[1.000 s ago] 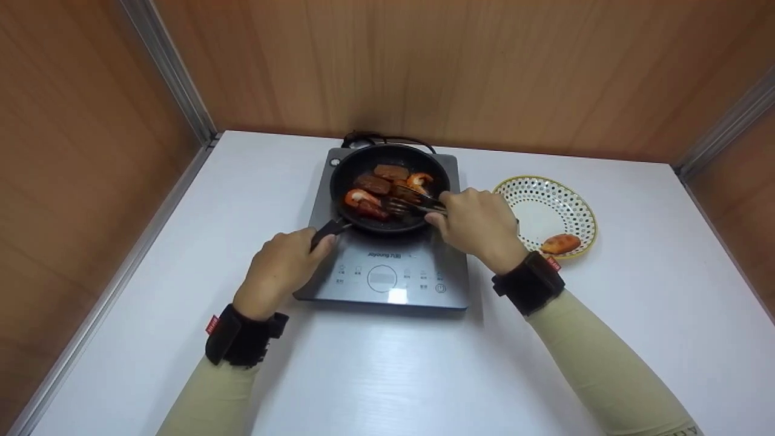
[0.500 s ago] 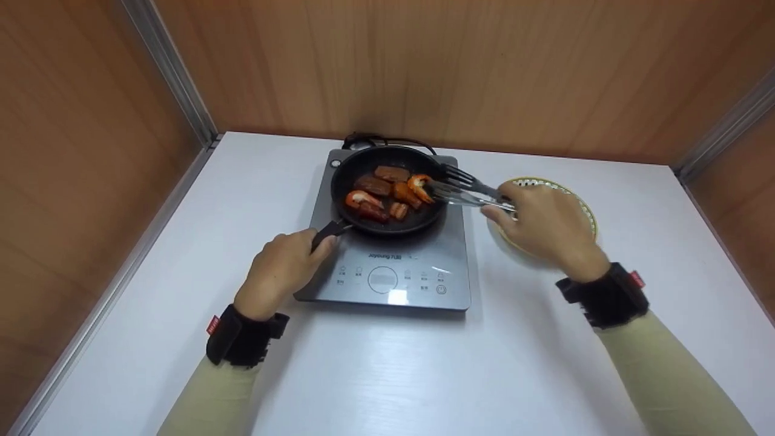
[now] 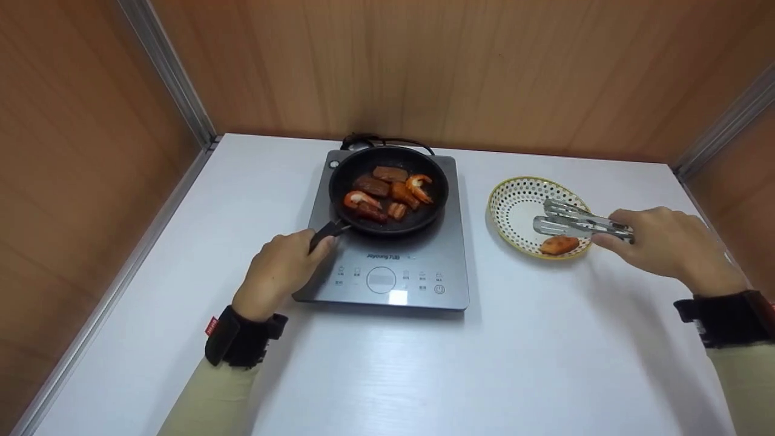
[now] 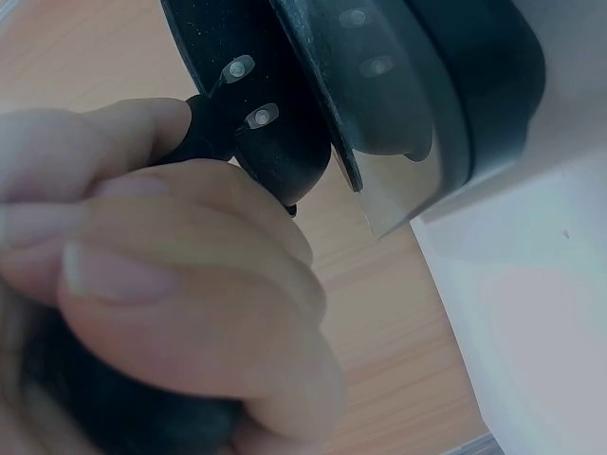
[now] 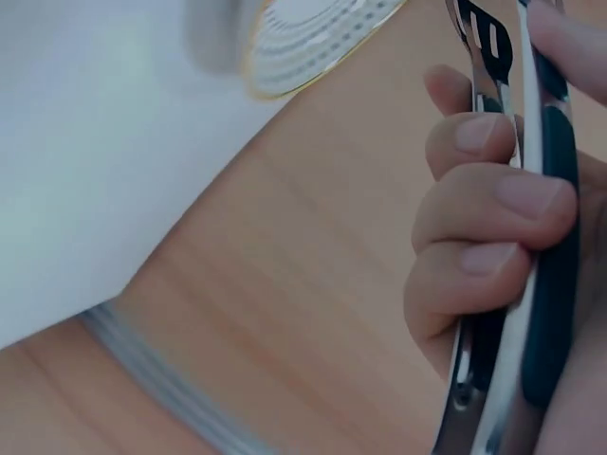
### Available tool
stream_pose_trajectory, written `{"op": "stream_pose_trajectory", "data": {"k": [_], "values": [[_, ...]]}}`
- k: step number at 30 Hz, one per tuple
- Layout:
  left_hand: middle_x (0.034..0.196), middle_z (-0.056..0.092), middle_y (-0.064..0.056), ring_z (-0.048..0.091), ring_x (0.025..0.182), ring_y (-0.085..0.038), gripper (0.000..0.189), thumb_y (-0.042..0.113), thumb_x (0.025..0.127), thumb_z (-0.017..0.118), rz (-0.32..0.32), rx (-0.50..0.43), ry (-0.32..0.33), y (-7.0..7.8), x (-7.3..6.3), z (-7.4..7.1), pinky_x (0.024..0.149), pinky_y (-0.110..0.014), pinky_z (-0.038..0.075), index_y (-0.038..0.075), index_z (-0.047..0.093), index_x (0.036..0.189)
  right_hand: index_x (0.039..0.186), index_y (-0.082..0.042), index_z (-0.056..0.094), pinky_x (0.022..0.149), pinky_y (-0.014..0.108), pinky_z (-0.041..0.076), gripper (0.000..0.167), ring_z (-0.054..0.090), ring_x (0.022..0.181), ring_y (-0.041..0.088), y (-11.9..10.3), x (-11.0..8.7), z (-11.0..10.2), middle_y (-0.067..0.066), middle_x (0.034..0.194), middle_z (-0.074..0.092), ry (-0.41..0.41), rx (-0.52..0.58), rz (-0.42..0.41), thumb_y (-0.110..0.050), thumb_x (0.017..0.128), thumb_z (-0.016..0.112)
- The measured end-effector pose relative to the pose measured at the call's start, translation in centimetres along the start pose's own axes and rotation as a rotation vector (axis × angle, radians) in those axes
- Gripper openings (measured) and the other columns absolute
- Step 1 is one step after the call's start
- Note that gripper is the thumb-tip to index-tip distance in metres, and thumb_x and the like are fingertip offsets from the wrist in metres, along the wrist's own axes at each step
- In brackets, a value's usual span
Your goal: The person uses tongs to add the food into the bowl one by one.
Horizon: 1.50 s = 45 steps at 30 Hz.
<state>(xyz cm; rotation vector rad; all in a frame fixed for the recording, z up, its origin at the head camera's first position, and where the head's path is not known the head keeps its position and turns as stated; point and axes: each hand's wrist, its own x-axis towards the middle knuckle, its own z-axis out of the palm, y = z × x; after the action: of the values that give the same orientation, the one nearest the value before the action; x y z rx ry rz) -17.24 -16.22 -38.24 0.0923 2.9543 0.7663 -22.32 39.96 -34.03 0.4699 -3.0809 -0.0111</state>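
My left hand (image 3: 278,272) grips the black handle (image 3: 327,234) of a frying pan (image 3: 427,215); the left wrist view shows its fingers curled round the handle. Brown meat slabs (image 3: 390,174), two orange shrimp (image 3: 362,198) and other browned pieces lie in the pan. At the right, my right hand (image 3: 669,245) holds metal tongs (image 3: 566,224) over a dotted, yellow-rimmed plate (image 3: 511,212). The tongs' blades stand slightly apart, with no food visible between them. Just below the blades, an orange-brown piece of food (image 3: 559,244) lies at the plate's near side.
The pan rests on a grey induction cooker (image 3: 387,297), with a black cord (image 3: 418,144) behind it. A white table (image 3: 375,375) carries everything. Wood panels (image 3: 424,72) with metal corner strips enclose the back and both sides.
My right hand has drawn the tongs out of the pan and rightward to above the plate. A small piece in the pan, earlier covered by the tongs, now shows. The left hand stays put.
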Motion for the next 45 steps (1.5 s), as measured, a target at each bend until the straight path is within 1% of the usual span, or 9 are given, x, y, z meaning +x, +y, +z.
{"op": "stream_pose_trajectory", "data": {"k": [3, 6, 10, 13, 18, 23, 31, 41, 45], "values": [[0.071, 0.047, -0.003, 0.051, 0.067, -0.024, 0.042, 0.044, 0.112, 0.051, -0.001, -0.001, 0.001, 0.1, 0.0, 0.0, 0.056, -0.035, 0.033, 0.012, 0.054, 0.085, 0.115, -0.013, 0.071, 0.055, 0.037, 0.035, 0.054, 0.052, 0.068, 0.021, 1.7, -0.6, 0.3, -0.002, 0.073, 0.061, -0.043, -0.008, 0.012, -0.064, 0.100, 0.063], [0.071, 0.047, -0.004, 0.052, 0.067, -0.024, 0.043, 0.044, 0.112, 0.051, 0.000, 0.000, 0.004, 0.2, -0.1, -0.1, 0.056, -0.035, 0.033, 0.011, 0.054, 0.085, 0.117, -0.012, 0.072, 0.055, 0.037, 0.036, 0.058, 0.052, 0.069, 0.020, 2.8, -1.0, 0.5, -0.003, 0.074, 0.062, -0.086, -0.015, 0.027, -0.066, 0.099, 0.062], [0.071, 0.048, -0.005, 0.053, 0.067, -0.024, 0.042, 0.043, 0.112, 0.052, 0.001, 0.006, 0.010, 0.1, -0.1, -0.1, 0.056, -0.035, 0.034, 0.011, 0.055, 0.085, 0.123, -0.008, 0.071, 0.054, 0.036, 0.036, 0.067, 0.051, 0.069, 0.020, 3.6, -1.0, 0.6, -0.002, 0.076, 0.063, -0.141, -0.025, 0.037, -0.069, 0.098, 0.062], [0.072, 0.050, -0.005, 0.053, 0.067, -0.024, 0.042, 0.043, 0.112, 0.052, 0.002, 0.011, 0.014, 0.0, -0.2, -0.1, 0.056, -0.035, 0.034, 0.010, 0.056, 0.086, 0.124, -0.008, 0.072, 0.054, 0.036, 0.037, 0.067, 0.051, 0.069, 0.020, 3.7, -0.9, 0.8, -0.003, 0.075, 0.063, -0.164, -0.026, 0.046, -0.068, 0.097, 0.065], [0.071, 0.048, -0.004, 0.052, 0.066, -0.024, 0.042, 0.042, 0.112, 0.052, 0.008, 0.012, 0.022, 0.0, -0.2, 0.0, 0.055, -0.035, 0.034, 0.010, 0.055, 0.085, 0.122, -0.008, 0.072, 0.056, 0.037, 0.039, 0.065, 0.055, 0.073, 0.021, 3.8, -0.7, 1.1, -0.002, 0.079, 0.066, -0.175, -0.024, 0.025, -0.067, 0.097, 0.065], [0.069, 0.045, -0.003, 0.050, 0.065, -0.023, 0.042, 0.042, 0.112, 0.053, 0.013, 0.007, 0.023, 0.0, -0.2, 0.0, 0.055, -0.034, 0.033, 0.010, 0.053, 0.083, 0.123, -0.008, 0.071, 0.057, 0.037, 0.039, 0.064, 0.058, 0.074, 0.022, 3.6, -0.4, 1.5, 0.000, 0.082, 0.068, -0.165, -0.015, 0.014, -0.066, 0.098, 0.065], [0.069, 0.045, -0.003, 0.050, 0.064, -0.023, 0.043, 0.043, 0.112, 0.052, 0.015, 0.003, 0.022, -0.1, -0.2, 0.0, 0.055, -0.034, 0.033, 0.010, 0.054, 0.084, 0.125, -0.007, 0.071, 0.057, 0.037, 0.039, 0.068, 0.056, 0.072, 0.023, 3.0, 0.0, 2.0, 0.003, 0.085, 0.069, -0.163, -0.024, 0.031, -0.068, 0.098, 0.062], [0.069, 0.046, -0.003, 0.050, 0.064, -0.023, 0.044, 0.044, 0.112, 0.052, 0.010, 0.004, 0.021, -0.1, -0.1, 0.1, 0.054, -0.034, 0.032, 0.010, 0.054, 0.084, 0.124, -0.008, 0.071, 0.057, 0.038, 0.040, 0.067, 0.058, 0.073, 0.024, 3.2, 0.1, 2.4, 0.003, 0.084, 0.069, -0.163, -0.035, 0.032, -0.069, 0.098, 0.062], [0.069, 0.046, -0.003, 0.050, 0.064, -0.022, 0.043, 0.044, 0.112, 0.052, 0.008, 0.002, 0.017, -0.1, -0.1, 0.0, 0.054, -0.034, 0.033, 0.010, 0.054, 0.084, 0.125, -0.007, 0.070, 0.058, 0.040, 0.042, 0.067, 0.061, 0.076, 0.026, 3.2, 0.1, 2.7, 0.008, 0.090, 0.073, -0.160, -0.031, 0.036, -0.068, 0.098, 0.062]]}}
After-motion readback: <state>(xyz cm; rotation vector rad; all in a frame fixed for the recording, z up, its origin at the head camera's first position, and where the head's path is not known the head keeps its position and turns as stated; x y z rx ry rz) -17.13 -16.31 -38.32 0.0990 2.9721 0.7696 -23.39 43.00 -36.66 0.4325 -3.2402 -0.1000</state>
